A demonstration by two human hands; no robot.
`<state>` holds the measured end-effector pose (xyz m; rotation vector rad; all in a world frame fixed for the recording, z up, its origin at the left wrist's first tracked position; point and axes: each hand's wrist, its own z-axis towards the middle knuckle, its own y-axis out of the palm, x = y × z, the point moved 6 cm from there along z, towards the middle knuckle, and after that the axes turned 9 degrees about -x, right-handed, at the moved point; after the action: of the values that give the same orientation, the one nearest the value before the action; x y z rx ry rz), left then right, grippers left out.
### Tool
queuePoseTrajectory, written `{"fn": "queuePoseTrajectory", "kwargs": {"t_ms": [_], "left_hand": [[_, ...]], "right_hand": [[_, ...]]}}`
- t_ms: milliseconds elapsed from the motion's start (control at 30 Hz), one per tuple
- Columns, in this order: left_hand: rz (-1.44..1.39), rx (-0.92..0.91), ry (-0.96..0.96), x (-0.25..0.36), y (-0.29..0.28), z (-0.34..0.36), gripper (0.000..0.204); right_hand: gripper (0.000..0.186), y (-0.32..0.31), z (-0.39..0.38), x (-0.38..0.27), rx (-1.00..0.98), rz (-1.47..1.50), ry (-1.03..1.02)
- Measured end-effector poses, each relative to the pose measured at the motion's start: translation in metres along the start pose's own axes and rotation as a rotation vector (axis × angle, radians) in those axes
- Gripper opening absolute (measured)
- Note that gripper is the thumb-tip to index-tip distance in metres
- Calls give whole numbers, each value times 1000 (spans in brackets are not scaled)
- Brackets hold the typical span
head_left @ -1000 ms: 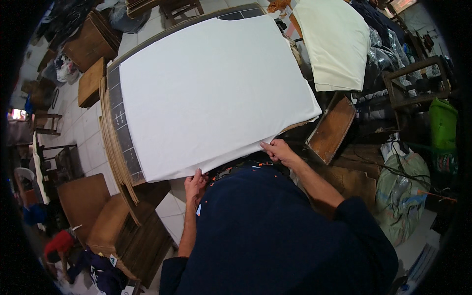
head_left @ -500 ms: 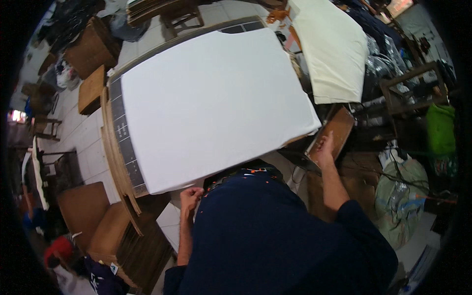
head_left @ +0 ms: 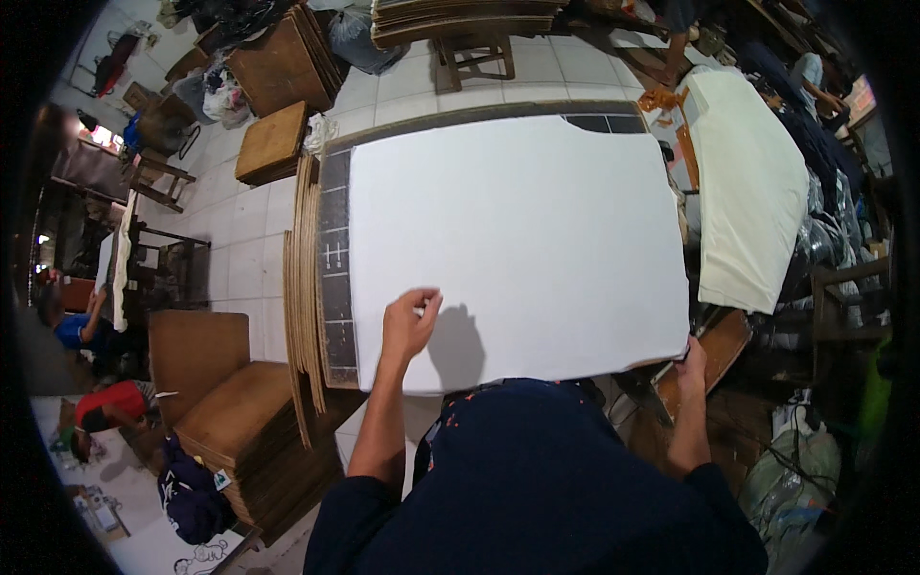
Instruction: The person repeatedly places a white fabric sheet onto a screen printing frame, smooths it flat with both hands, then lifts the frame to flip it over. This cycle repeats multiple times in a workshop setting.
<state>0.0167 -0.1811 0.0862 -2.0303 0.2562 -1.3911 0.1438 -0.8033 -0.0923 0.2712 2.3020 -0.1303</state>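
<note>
A white fabric panel (head_left: pixel 522 240) with a scooped notch at its far edge lies flat over a dark board (head_left: pixel 336 278) marked with pale lines. Above the near left part of the fabric, my left hand (head_left: pixel 410 324) is raised with its fingers curled together, casting a shadow on the cloth. Whether anything small is pinched in it cannot be made out. At the fabric's near right corner, my right hand (head_left: pixel 692 361) is closed beside a brown wooden tray (head_left: pixel 717 355). A small dark bit shows at its fingertips; what it grips is mostly hidden.
Cream fabric (head_left: pixel 747 192) drapes over a surface at the right. Thin boards (head_left: pixel 303 287) stand along the left edge, with a stack of brown boards (head_left: pixel 240 422) nearer. A wooden stool (head_left: pixel 474 59) stands beyond. At far left are a person in red (head_left: pixel 113 407) and another in blue (head_left: pixel 72 329).
My left hand has risen from the panel's near edge to above the cloth. My right hand has moved from the brown tray to the panel's near right corner. The view has shifted.
</note>
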Motion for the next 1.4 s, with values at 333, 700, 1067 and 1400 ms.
{"fn": "queuePoseTrajectory", "kwargs": {"t_ms": [333, 700, 1067, 1400], "left_hand": [[168, 241, 352, 12, -27, 233, 49], [713, 291, 117, -88, -88, 293, 58], [980, 370, -150, -55, -90, 302, 62], [654, 234, 170, -27, -24, 293, 61]], "right_hand": [[32, 150, -14, -128, 508, -972, -1041], [58, 522, -33, -167, -334, -1479, -1325], [64, 625, -34, -158, -557, -1462, -1428], [57, 689, -53, -138, -642, -1518, -1501]]}}
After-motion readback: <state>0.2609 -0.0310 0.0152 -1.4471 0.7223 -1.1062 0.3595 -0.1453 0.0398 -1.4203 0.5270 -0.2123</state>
